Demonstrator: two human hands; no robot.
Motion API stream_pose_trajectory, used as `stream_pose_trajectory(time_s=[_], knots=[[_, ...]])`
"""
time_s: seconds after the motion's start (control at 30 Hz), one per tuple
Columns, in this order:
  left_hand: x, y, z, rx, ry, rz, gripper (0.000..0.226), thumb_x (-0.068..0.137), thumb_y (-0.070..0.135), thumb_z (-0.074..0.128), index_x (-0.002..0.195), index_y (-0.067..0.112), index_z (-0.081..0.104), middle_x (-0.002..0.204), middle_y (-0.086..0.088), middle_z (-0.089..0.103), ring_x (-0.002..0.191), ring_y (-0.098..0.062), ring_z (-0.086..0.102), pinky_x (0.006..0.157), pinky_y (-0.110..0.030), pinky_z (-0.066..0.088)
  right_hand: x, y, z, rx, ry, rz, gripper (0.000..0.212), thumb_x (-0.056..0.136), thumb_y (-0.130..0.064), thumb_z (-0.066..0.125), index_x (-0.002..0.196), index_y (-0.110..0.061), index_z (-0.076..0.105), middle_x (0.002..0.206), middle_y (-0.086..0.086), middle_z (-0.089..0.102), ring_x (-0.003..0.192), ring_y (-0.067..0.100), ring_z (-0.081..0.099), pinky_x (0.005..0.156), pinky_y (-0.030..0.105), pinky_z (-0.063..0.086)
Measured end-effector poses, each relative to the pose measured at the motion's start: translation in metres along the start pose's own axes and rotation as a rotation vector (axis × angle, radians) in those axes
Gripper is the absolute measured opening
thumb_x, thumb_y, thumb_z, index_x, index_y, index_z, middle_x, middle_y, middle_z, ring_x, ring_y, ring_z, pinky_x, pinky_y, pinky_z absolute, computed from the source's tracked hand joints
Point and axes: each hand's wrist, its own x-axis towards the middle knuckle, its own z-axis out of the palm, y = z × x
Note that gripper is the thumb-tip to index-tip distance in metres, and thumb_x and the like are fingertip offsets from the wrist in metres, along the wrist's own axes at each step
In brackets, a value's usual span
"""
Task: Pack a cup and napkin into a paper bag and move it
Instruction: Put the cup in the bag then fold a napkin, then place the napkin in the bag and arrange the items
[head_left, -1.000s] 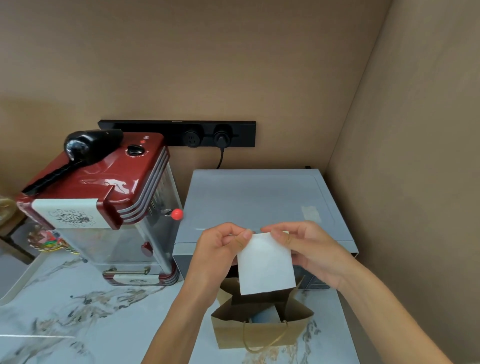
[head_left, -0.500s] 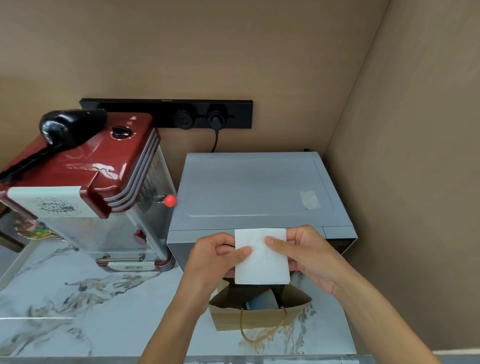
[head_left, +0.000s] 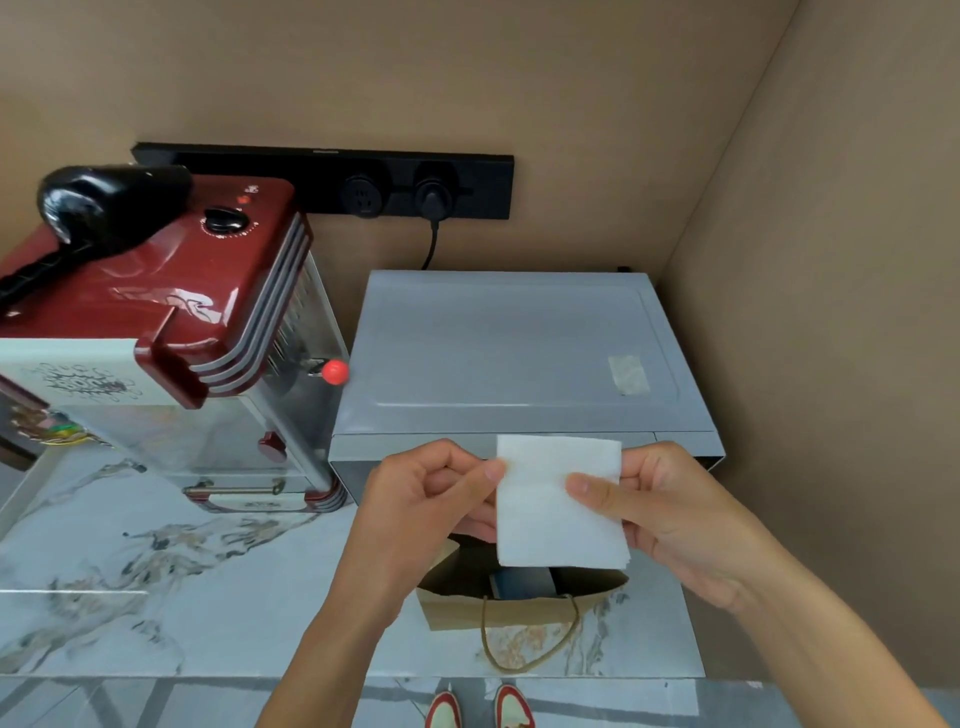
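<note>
A folded white napkin (head_left: 558, 506) hangs upright just above the open mouth of a brown paper bag (head_left: 519, 608) that stands on the marble counter. My left hand (head_left: 426, 499) pinches the napkin's left edge between thumb and fingers. My right hand (head_left: 670, 512) pinches its right side, thumb across the front. Inside the bag a bluish cup (head_left: 522, 582) shows partly below the napkin. The bag's cord handle (head_left: 530, 644) droops over its front.
A grey microwave (head_left: 514, 353) sits right behind the bag. A red popcorn machine (head_left: 156, 322) stands to the left. A black socket strip (head_left: 322, 179) runs along the back wall; a brown wall closes the right. The counter edge (head_left: 208, 675) is near my feet.
The camera has tilted down and back, so the counter's front edge and my shoes now show. Both hands keep hold of the napkin, now squared and upright over the bag.
</note>
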Motion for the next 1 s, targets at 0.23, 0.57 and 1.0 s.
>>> stream_pose_trajectory(time_s=[0.23, 0.57, 1.0], knots=[[0.001, -0.037, -0.010, 0.192, 0.118, 0.040, 0.018, 0.087, 0.041, 0.062, 0.087, 0.026, 0.072, 0.080, 0.015, 0.076, 0.078, -0.005, 0.073, 0.066, -0.012, 0.057, -0.020, 0.021, -0.023, 0.066, -0.103, 0.247, 0.030, 0.089, -0.005, 0.064, 0.117, 0.003, 0.069, 0.117, 0.024, 0.071, 0.108, 0.034, 0.070, 0.084, 0.038, 0.061], [-0.003, -0.093, -0.017, 0.606, 0.141, 0.066, 0.006, 0.083, 0.040, 0.072, 0.083, 0.041, 0.066, 0.079, 0.010, 0.059, 0.071, -0.010, 0.059, 0.056, -0.006, 0.045, 0.003, 0.041, -0.025, -0.041, -0.086, 0.460, 0.024, 0.093, 0.004, 0.062, 0.115, 0.010, 0.067, 0.110, 0.021, 0.075, 0.097, 0.031, 0.074, 0.080, 0.041, 0.062], [0.012, -0.121, -0.017, 0.702, -0.080, -0.124, 0.072, 0.082, 0.031, 0.077, 0.141, 0.046, 0.040, 0.067, 0.017, 0.048, 0.060, -0.006, 0.054, 0.052, -0.006, 0.042, 0.066, 0.066, 0.009, -0.357, -0.064, 0.556, 0.016, 0.099, 0.002, 0.049, 0.111, -0.001, 0.059, 0.117, 0.018, 0.064, 0.106, 0.028, 0.066, 0.086, 0.037, 0.057]])
